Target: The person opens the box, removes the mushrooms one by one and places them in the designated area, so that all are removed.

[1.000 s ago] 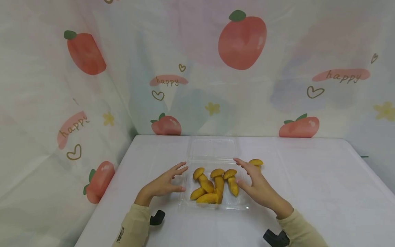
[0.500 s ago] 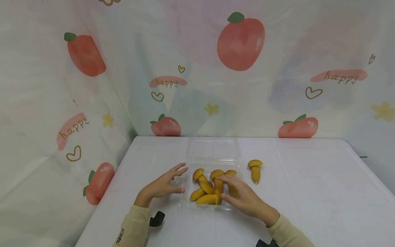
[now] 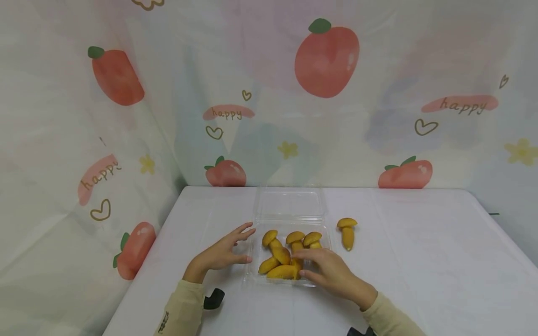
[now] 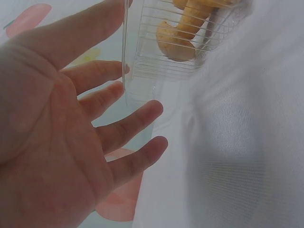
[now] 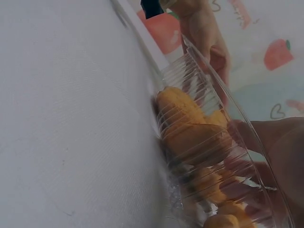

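Several yellow-brown mushrooms lie in a clear plastic clamshell box, whose lid is folded back. My left hand is beside the box's left side, fingers spread; in the left wrist view the thumb tip overlaps the clear rim. My right hand reaches over the right half of the box. Its thumb and fingertips are bent down among the mushrooms, with a gap between them, right at the middle mushroom. This hand hides the stem of the rightmost mushroom.
One more mushroom lies on the white tabletop, right of the box. A printed cloth with fruit drawings hangs behind and to the left. Black wrist mounts sit under the forearms.
My right hand has come left over the box and then lowered slightly towards me, uncovering the loose mushroom on the right. The left hand has stayed in place; the mushrooms show no clear shift.
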{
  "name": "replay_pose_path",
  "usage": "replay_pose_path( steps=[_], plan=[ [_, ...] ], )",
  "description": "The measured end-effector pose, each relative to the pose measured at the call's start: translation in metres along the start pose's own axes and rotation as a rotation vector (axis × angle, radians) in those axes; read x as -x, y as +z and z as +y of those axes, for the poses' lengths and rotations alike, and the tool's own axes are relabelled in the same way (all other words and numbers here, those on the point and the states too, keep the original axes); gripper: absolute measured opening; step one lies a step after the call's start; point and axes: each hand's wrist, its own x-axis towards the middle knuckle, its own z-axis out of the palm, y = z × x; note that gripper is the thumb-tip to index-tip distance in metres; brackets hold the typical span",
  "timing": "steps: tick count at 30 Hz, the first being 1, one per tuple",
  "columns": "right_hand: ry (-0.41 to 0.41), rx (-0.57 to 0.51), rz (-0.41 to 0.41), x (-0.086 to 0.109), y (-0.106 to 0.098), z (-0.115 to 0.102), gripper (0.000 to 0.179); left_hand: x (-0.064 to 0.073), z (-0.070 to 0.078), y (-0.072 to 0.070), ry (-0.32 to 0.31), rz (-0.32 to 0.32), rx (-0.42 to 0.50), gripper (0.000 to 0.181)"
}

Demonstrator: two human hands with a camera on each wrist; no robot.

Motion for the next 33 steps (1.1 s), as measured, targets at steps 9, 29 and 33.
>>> replay_pose_path(
  steps=[9,29,33],
  plan=[
    [-0.021,0.028,-0.070,-0.0031,-0.0025,0.0019,0.028,0.0009,0.0008,-0.0001,-0.008,0.005,0.000,0.080],
    [0.054,-0.044,-0.032,-0.0052,0.0008,0.0024,0.035,0.0008,-0.0014,0.0009,-0.021,0.004,0.009,0.080],
    [0.086,-0.031,-0.055,-0.0064,-0.0014,0.0003,0.035,0.0009,-0.0002,0.0002,-0.015,0.005,0.000,0.079]
  ],
)
